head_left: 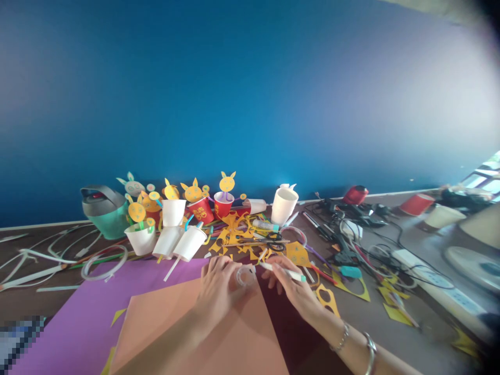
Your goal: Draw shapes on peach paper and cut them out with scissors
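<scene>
My left hand [219, 281] is closed on a small clear roll of tape [246, 276], held just above a sheet of peach paper [172, 323]. The fingers on its far side are partly hidden. In my right hand [287, 284] a white marker [291, 272] with a teal end is gripped, its other end pointing left towards the tape. Under the peach sheet lie a purple sheet [74, 317] and a dark maroon sheet [297, 333]. Orange paper scraps [230, 239] and a pair of scissors [275, 239] lie just beyond my hands.
Paper cups with yellow animal cut-outs [193, 192] line the wall. White cups [190, 242] with straws lie tilted in front. A green-grey container [103, 211] stands left. Right are a glue gun [346, 252], tangled cables and a power strip [441, 284]. A white cup [284, 205] stands behind.
</scene>
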`<state>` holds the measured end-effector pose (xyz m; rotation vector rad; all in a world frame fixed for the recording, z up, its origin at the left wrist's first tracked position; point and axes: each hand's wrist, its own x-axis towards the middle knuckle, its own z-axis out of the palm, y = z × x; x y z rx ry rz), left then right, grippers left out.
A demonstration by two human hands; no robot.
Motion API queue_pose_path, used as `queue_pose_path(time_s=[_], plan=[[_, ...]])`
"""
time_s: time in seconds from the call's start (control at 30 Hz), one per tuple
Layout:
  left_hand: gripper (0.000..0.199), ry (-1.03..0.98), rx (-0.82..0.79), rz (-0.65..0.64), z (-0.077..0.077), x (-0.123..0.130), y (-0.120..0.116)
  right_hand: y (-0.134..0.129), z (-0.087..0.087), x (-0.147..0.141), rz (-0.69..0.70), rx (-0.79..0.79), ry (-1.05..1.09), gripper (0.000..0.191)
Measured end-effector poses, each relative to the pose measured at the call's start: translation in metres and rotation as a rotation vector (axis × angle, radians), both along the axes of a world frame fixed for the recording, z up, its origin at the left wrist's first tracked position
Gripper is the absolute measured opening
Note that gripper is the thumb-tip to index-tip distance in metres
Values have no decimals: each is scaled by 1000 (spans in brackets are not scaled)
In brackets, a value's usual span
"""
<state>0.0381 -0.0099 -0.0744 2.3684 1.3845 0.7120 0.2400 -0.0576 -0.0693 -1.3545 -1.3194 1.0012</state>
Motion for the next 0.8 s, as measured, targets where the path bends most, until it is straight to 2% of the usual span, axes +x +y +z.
queue_pose_path(time_s=[0.1,0.17,0.23,0.4,0.57,0.7,0.8], plan=[[43,27,-14,40,-4,1,1,1,13,-1,72,115,-103,26],[45,36,-17,48,-5,1,2,4,20,-3,168,251,-310,21],[44,42,-11,32,-4,0,2,9,25,-7,248,324,-515,24],[46,43,77,-22,-4,-4,1,21,31,-16,333,291,-869,33],[41,94,221,-65,-4,-6,-4,27,43,-25,382,239,-1014,34],[37,318,330,-37,4,5,-19,30,50,-31,396,228,-1088,24],[36,507,375,-34,1,18,-37,32,53,-33,403,228,-1076,17]])
